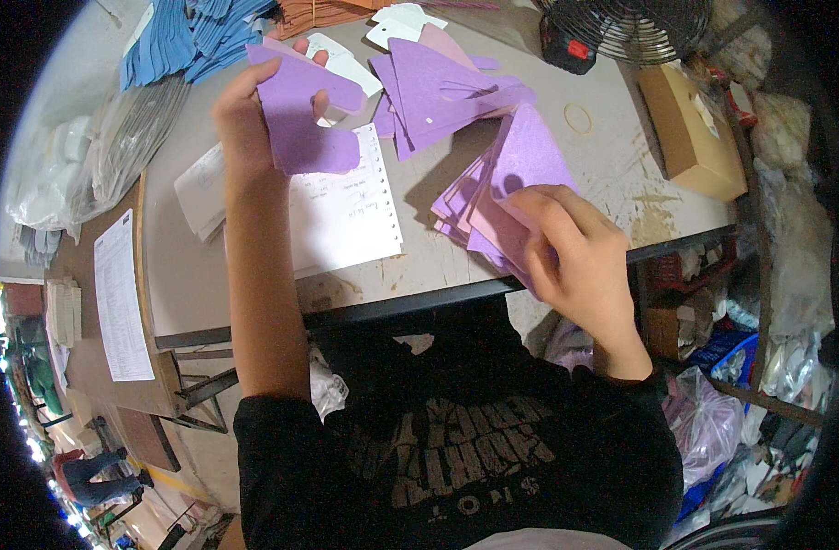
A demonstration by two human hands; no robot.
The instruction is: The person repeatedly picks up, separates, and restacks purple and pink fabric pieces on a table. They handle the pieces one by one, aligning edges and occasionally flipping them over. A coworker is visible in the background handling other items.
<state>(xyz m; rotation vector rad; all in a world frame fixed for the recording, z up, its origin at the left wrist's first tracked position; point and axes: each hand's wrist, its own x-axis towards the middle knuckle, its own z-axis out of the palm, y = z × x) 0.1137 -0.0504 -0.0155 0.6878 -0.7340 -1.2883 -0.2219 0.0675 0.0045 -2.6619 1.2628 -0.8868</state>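
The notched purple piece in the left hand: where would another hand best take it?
Probably the lower right lobe, coming from the right: below its notch, the purple piece juts out uncovered, while the left hand holds its upper left.

A flat purple cut-out (296, 105), curved notch in one side and pinkish layer at its edge, is held raised and tilted. To its right lies an overlapping heap of purple pieces (433, 96); nearer the person, a layered purple-and-pink stack (534, 151) is gripped, its edges fanned.
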